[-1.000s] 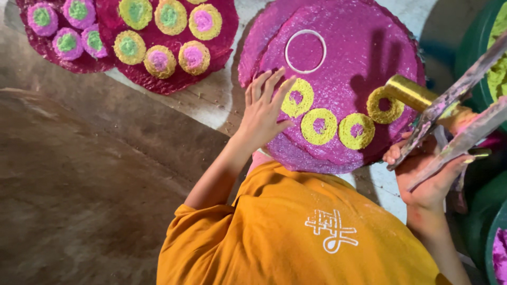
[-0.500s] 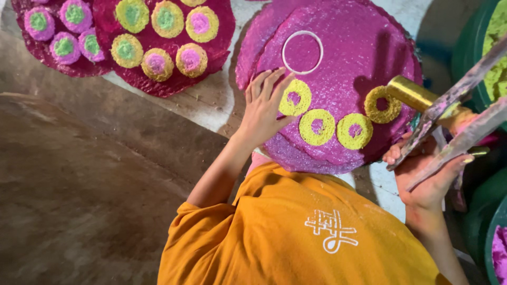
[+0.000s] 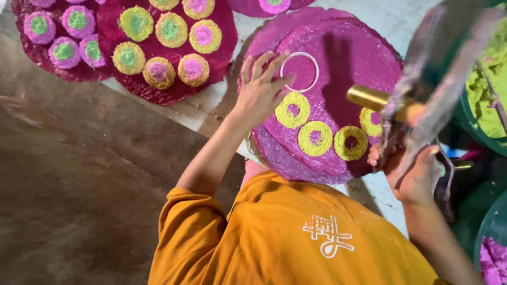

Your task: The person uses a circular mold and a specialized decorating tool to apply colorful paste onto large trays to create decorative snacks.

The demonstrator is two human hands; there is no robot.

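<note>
Left hand (image 3: 260, 89) spread open on magenta disc (image 3: 348, 58), fingertips at white ring (image 3: 299, 72) near disc's far edge, right hand (image 3: 414, 177) closed around blurred metal tool (image 3: 422, 105) at disc's right edge, yellow rings (image 3: 316, 138) along near edge.

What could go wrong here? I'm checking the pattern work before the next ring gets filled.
The left hand touches the white ring, so a nudge might shift it off line with the yellow rings. The right hand holds a blurred tool over the pink disc; it could smear the yellow rings.
</note>
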